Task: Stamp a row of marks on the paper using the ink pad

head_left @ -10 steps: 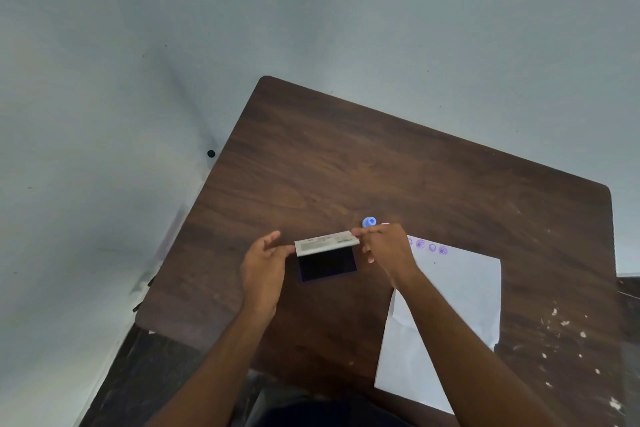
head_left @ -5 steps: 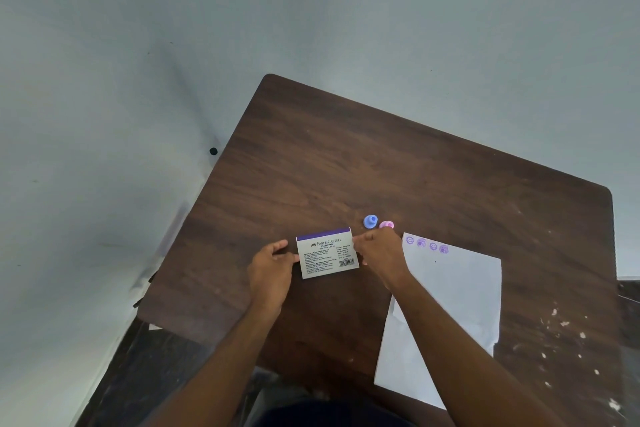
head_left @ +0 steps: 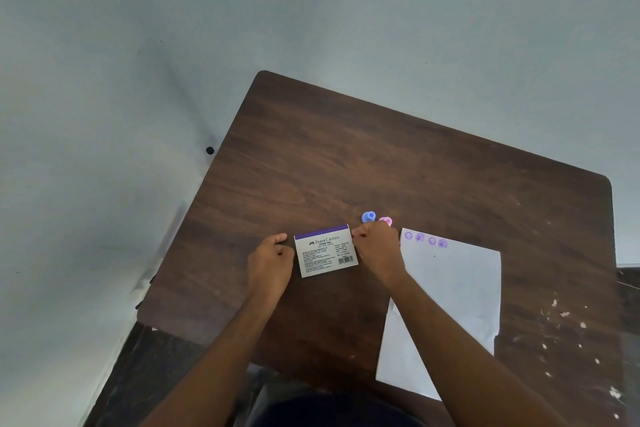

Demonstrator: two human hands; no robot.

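Observation:
The white ink pad (head_left: 326,250), lid closed with its printed label up, lies on the dark wooden table (head_left: 346,156). My left hand (head_left: 272,262) holds its left edge with curled fingers. My right hand (head_left: 377,250) pinches its right edge. A white sheet of paper (head_left: 453,291) lies to the right, partly under my right forearm, with a row of several purple round marks (head_left: 426,240) along its far edge. A small blue stamp (head_left: 369,217) and a pink stamp (head_left: 386,220) stand just beyond my right hand; the pink one is partly hidden by it.
White paint flecks (head_left: 561,315) dot the table's right side. Pale walls rise behind and to the left of the table. A small black dot (head_left: 210,150) sits on the left wall near the table's edge.
The ink pad's lid, raised a second ago with the dark pad showing, now lies shut and flat. Both hands stay at the pad's two sides.

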